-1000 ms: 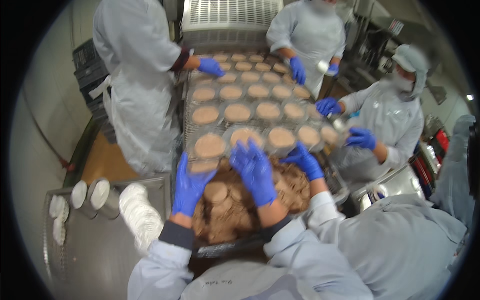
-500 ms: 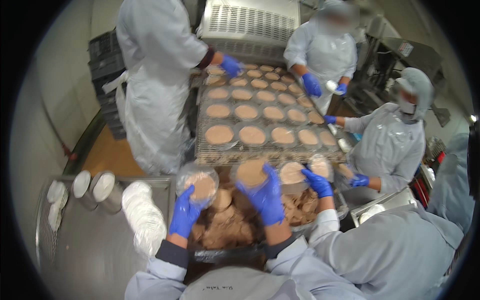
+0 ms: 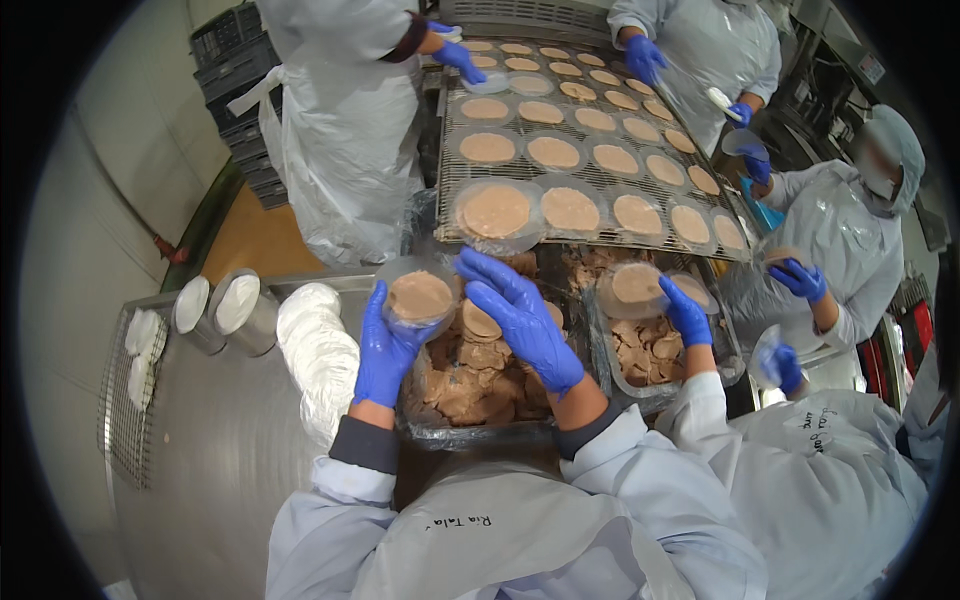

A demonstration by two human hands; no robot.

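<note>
My left hand (image 3: 392, 345) holds a clear round plastic sheet with a flat brown meat-like patty (image 3: 420, 297) on it, fingers beneath and thumb at its edge. Close by on the right, my right hand (image 3: 522, 320) has its fingers stretched out, with nothing in it. Both hands are in blue gloves. Below them stands a plastic-lined tub (image 3: 470, 437) of brown paste (image 3: 480, 380), with round patties lying on top, partly hidden by my right hand. Just beyond, a patty on a clear sheet (image 3: 497, 212) lies at the front left corner of the wire rack (image 3: 606, 236).
Many patties on clear sheets cover the rack in rows. On the steel table (image 3: 215, 400) at left are white round stacks (image 3: 318, 350) and two metal cylinders (image 3: 245, 325). A co-worker's gloved hand (image 3: 686, 312) works over a second tub (image 3: 650, 385); other people stand around the rack.
The patty that my right hand held is gone from it, and its fingers are now stretched out. My left hand still holds its patty. The whole view has shifted, with the rack now higher.
</note>
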